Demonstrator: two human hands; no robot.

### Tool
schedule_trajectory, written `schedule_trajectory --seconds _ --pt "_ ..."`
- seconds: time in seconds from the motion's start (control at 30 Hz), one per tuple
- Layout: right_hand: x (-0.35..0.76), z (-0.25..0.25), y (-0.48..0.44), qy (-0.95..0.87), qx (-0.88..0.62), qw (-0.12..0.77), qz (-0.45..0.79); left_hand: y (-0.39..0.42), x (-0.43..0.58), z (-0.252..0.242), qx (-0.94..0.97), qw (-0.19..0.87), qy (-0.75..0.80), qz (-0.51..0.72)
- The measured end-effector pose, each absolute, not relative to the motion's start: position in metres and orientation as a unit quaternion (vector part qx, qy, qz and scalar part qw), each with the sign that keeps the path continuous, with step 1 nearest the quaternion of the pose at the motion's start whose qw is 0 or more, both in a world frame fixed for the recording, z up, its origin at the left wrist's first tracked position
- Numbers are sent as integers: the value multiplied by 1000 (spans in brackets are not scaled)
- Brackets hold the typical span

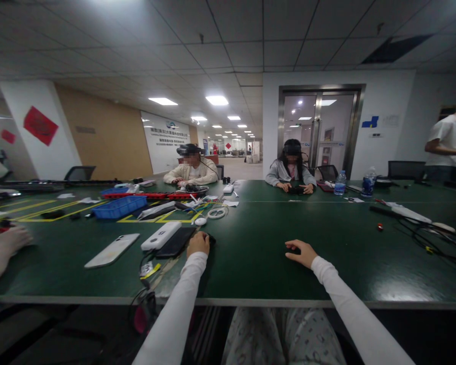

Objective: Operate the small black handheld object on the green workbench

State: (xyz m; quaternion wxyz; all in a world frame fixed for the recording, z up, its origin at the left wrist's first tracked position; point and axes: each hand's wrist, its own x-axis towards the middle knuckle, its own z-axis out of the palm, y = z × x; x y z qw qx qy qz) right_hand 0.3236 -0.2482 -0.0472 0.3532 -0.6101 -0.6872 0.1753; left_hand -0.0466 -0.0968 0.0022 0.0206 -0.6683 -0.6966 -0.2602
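My left hand (198, 244) rests on the green table with its fingers curled round a small black object (212, 239). Most of that object is hidden under the hand, so its kind does not show. Just left of the hand lies a dark flat phone-like slab (176, 242), and beside it a white power bank (161, 236). My right hand (303, 252) is on the bare tabletop to the right, thumb and fingers apart and slightly bent, holding nothing.
A white phone (112, 250) lies at left, with a blue tray (120, 207) behind it. Cables (216, 213) and small parts clutter the middle. Black cables (433, 238) lie at right, near two water bottles (340, 183). Two people sit opposite; another person's hand (7, 248) is at far left.
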Motion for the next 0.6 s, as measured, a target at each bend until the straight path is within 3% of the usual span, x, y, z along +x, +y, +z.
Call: schedule_trajectory --seconds 0.6 --pt "324 -47 -248 -694 -608 351 162 -99 -43 6 -677 51 -697 -230"
